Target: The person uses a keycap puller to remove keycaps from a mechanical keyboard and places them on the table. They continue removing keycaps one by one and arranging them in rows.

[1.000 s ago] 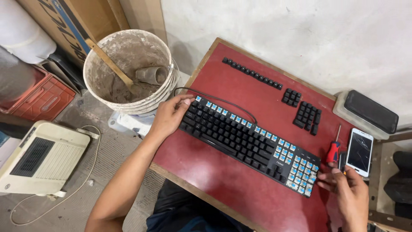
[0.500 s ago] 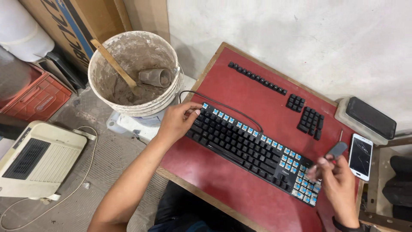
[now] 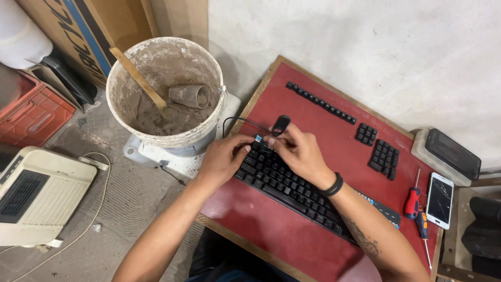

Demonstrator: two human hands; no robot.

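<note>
Pretty even, soft daylight, no harsh glare. The hands [image 3: 261, 154] throw only faint shadows on the keyboard [image 3: 292, 188] under them. Wall [image 3: 365, 47] above them is brightest. Everything's sharp, slight wide-angle stretch toward the edges.

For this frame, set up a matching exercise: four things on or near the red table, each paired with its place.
Things:
1. keyboard
2. phone
3. bucket
4. screwdriver

Places:
A. on the floor, left of the table
B. by the table's right edge, screen up
C. under both hands
D. just left of the phone

Pairs: 1-C, 2-B, 3-A, 4-D. The left hand and right hand meet at the keyboard's upper left corner.
</note>
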